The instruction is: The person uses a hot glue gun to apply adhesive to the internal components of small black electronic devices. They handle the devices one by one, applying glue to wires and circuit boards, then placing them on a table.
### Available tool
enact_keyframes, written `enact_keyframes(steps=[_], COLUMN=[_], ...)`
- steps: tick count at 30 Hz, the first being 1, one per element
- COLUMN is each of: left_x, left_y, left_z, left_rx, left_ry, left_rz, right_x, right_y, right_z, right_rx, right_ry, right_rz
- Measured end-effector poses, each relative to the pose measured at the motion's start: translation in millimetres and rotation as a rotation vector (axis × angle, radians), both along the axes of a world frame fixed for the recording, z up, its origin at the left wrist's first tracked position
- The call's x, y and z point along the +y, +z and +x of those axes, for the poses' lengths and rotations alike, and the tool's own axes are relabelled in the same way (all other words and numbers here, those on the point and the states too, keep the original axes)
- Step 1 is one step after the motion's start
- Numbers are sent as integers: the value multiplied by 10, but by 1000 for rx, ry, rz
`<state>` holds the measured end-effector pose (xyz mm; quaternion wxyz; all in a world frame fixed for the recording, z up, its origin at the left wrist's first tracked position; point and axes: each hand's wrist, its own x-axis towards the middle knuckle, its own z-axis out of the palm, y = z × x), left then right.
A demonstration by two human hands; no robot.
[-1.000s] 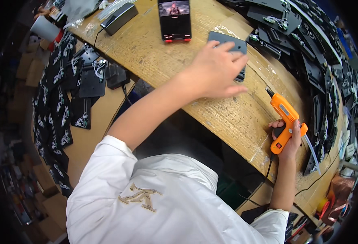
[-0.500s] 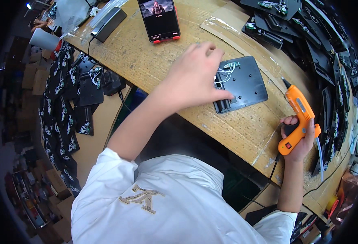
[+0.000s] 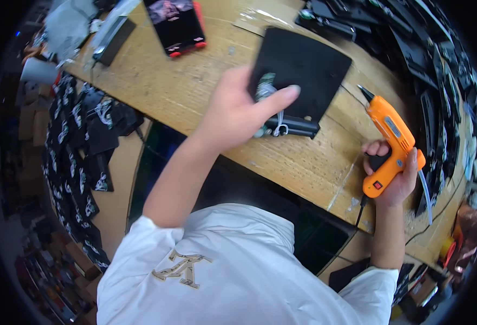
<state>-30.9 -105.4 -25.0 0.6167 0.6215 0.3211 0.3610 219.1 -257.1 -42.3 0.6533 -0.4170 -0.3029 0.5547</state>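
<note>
– Where is the black panel (image 3: 311, 67) held?
– Over the table (image 3: 319, 168), clamped by the left hand (image 3: 233, 111).
– And the orange glue gun (image 3: 394, 127)?
– Gripped by the right hand (image 3: 399, 187), right of the panel.

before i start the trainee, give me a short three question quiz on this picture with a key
1. What does the left hand hold: A) a cardboard box, B) the black panel, C) a screwdriver?
2. True or false: the orange glue gun is in the right hand.
3. What colour is the stand holding the phone?

Key: 1. B; 2. True; 3. Red.
</note>
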Motion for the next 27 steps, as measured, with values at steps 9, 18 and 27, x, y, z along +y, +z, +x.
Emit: enact_keyframes(steps=[9, 18, 27], left_x=[-309, -274, -246], left_y=[-292, -365, -423], left_z=[2, -2, -22], left_rx=[-172, -286, -296], left_ry=[224, 204, 229], left_rz=[140, 147, 215], right_x=[-73, -16, -65], right_y=[66, -36, -35], right_z=[-224, -262, -245], right_rx=[-386, -680, -761], right_ry=[237, 338, 323], right_rz=[-17, 145, 92])
